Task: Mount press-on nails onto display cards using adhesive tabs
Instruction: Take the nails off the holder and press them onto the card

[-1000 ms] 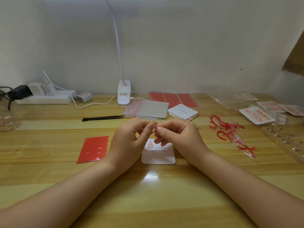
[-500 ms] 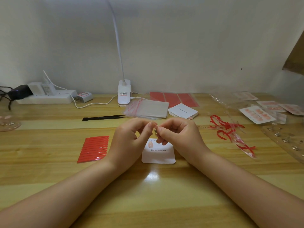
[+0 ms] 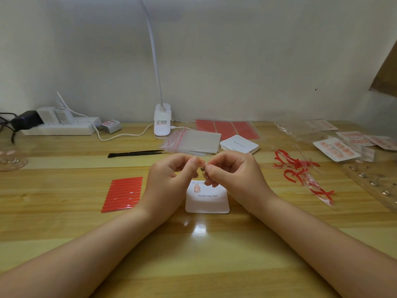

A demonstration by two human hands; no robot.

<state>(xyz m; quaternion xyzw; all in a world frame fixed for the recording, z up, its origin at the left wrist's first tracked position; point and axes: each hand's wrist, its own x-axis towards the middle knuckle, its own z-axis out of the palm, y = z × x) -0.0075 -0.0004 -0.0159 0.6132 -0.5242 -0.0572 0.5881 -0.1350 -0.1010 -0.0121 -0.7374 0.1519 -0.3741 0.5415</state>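
A white display card (image 3: 207,201) printed "Handmade Nail" lies on the wooden table with one pink press-on nail (image 3: 196,188) stuck at its upper left. Just above the card my left hand (image 3: 171,179) and my right hand (image 3: 232,175) meet fingertip to fingertip, pinching a tiny piece (image 3: 202,169) between them. It is too small to name; it may be a nail or an adhesive tab. A sheet of red adhesive strips (image 3: 123,194) lies left of my left hand.
Black tweezers (image 3: 135,153), clear bags (image 3: 193,141) and a stack of white cards (image 3: 239,144) lie behind my hands. Peeled red backing strips (image 3: 296,166) and finished nail cards (image 3: 336,149) sit at the right. A lamp base (image 3: 162,122) and power strip (image 3: 60,126) stand by the wall.
Both hands stay together above the card. The fingertips have shifted only slightly around the small piece.
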